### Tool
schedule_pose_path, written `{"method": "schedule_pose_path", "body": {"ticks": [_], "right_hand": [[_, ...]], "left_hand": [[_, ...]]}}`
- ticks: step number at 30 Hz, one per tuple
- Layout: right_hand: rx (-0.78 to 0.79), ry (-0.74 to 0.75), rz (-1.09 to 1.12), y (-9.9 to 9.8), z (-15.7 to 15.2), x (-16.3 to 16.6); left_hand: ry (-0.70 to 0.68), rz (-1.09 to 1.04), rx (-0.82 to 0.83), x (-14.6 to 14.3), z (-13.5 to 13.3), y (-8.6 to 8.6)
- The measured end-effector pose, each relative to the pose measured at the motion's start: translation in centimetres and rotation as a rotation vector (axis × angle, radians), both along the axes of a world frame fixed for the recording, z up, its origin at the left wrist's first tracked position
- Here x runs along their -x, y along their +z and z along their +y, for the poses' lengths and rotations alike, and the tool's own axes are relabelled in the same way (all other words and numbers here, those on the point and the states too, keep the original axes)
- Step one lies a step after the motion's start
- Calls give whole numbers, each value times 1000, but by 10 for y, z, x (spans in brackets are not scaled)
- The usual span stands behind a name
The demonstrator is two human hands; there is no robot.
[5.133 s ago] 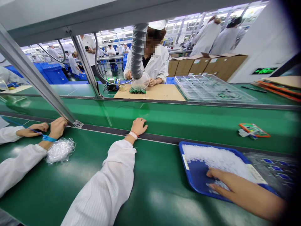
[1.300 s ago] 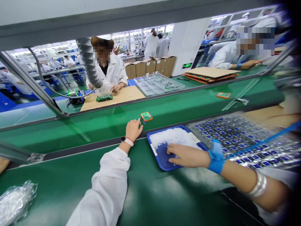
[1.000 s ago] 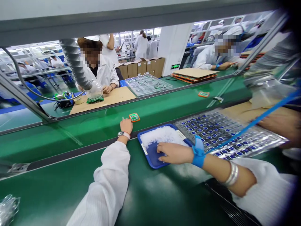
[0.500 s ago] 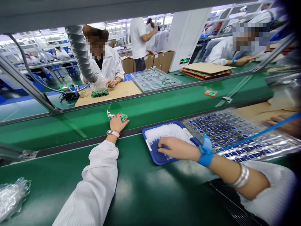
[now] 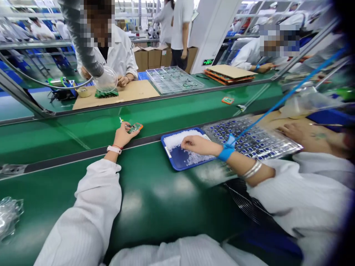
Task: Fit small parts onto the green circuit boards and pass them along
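Observation:
My left hand [image 5: 123,136] reaches out over the green belt. Its fingers close on a green circuit board [image 5: 135,128] with an orange edge, beside a small white part with a yellow tip [image 5: 121,120]. My right hand [image 5: 197,145], a blue strap round its wrist, is over a shallow blue tray [image 5: 177,165] of small white pieces [image 5: 185,138]. Thumb and fingertips are pressed together in a pinch; whatever they hold is too small to make out.
Right of the blue tray lies a clear tray of dark blue-and-silver parts [image 5: 244,142], with a co-worker's hand [image 5: 291,131] beyond. Another orange-edged board [image 5: 227,100] is on the belt. A crumpled clear bag [image 5: 9,218] lies left. Across the belt sits a co-worker [image 5: 119,55].
The view has shifted, so the scene sits further left and higher. My right hand's fingers have drawn together over the tray. My left hand stays at the circuit board.

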State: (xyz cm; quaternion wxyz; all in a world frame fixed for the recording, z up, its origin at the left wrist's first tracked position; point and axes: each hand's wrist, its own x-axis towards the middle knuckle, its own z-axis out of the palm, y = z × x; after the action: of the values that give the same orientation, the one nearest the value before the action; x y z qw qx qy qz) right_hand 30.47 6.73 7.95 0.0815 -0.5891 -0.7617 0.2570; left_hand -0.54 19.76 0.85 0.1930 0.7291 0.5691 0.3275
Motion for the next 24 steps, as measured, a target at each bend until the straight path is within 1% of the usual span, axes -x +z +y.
{"method": "schedule_pose_path", "body": {"ticks": [3,6,8,9,10,12,14,16,18,21,24], "right_hand": [[-1,-74,129,23,-6,3],[-39,-131,175,43,-26,13],[-36,-126,136,46,-43,21],[-32,-118,105,43,-51,24],[-34,-116,73,37,-57,26],[-84,-144,19,17,-63,25],[-196,-241,-11,-9,-59,20],[-304,-385,-30,-35,-50,14],[-336,-442,-24,-57,-38,8],[-367,-407,4,-76,-26,0],[-386,-319,18,-82,-22,-6]], "left_hand": [[-84,76,-119,6,-30,1],[-157,143,-171,13,-57,0],[-206,177,-161,16,-72,-1],[-234,196,-152,16,-78,-1],[-261,216,-146,15,-83,-1],[-323,258,-133,11,-91,-2],[-396,295,-114,7,-97,-2],[-480,314,-94,3,-102,-2],[-556,318,-84,2,-107,-4],[-615,307,-66,2,-116,-8],[-592,271,-34,3,-124,-11]]}}
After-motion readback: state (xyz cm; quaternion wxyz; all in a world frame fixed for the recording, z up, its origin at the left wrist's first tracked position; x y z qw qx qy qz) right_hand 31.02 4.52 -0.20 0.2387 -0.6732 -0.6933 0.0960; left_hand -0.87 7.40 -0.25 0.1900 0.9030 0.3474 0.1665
